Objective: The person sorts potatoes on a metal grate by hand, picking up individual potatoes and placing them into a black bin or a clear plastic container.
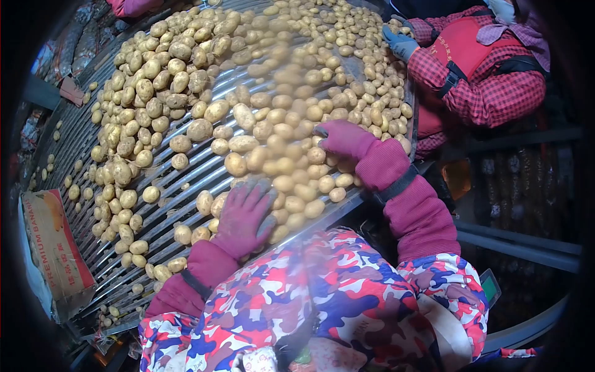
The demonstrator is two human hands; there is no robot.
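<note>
My left hand [245, 214], in a purple glove with a dark-grey palm side and fingertips, lies with its fingers spread at the near edge of the potatoes. It touches potatoes [220, 203] beside it and holds none that I can see. My right hand [348, 139], gloved in the same purple, rests against the potatoes [316, 155] further right, its fingers loosely bent and pointing left, their undersides hidden. Between the two hands lies a loose layer of yellow potatoes [283, 183], some with soil on them. A hazy vertical streak blurs the middle of the view.
Potatoes are heaped higher on the metal slatted rack [186, 226] at the far left. A printed cardboard carton [59, 245] stands at its left edge. Across the right corner, a co-worker in a checked jacket [489, 102] reaches a blue-gloved hand [400, 43] to the potatoes. Metal rails [520, 242] run lower right.
</note>
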